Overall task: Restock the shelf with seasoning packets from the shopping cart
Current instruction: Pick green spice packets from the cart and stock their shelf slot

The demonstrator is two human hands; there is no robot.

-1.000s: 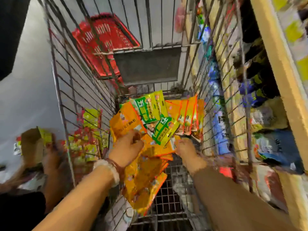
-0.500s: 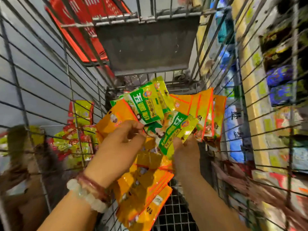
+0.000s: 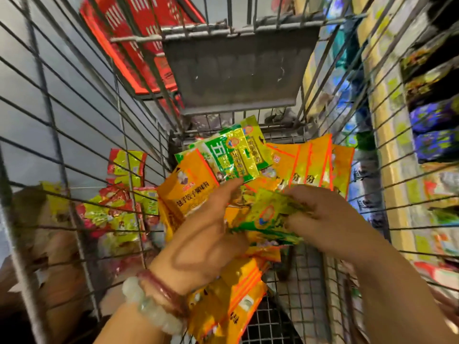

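- Seasoning packets (image 3: 198, 192) heaped inside the wire shopping cart (image 3: 82, 150), glossy foil, flat and rectangular; mostly orange with red edge stripes and dark print.
- Green-and-yellow packets (image 3: 233, 155) lying on top of the orange ones toward the far end of the cart; at least two overlapping there, exact count unclear.
- One more green-and-yellow packet (image 3: 270, 214), blurred, pinched at its right edge by the right hand (image 3: 323, 219), fingers curled around it.
- Left hand (image 3: 211, 232) low over the pile, fingers bent, fingertips on the packets where the orange and green ones meet; a firm grip cannot be told.
- Two bracelets (image 3: 154, 301) on the left wrist, one of pale beads, one dark red.
- Orange packets fanned out at right (image 3: 310, 165), about four or five edges showing; several more stacked below the left wrist (image 3: 233, 296).
- Cart walls close on both sides, grey flap (image 3: 238, 73) at the far end; bare wire-mesh floor (image 3: 295, 281) showing near the right forearm.
- Red-and-yellow packets (image 3: 119, 209) outside the cart's left wall; red basket (image 3: 139, 38) beyond the far left corner.
- Shelf (image 3: 432, 120) with stocked goods just beyond the cart's right wall, blurred.
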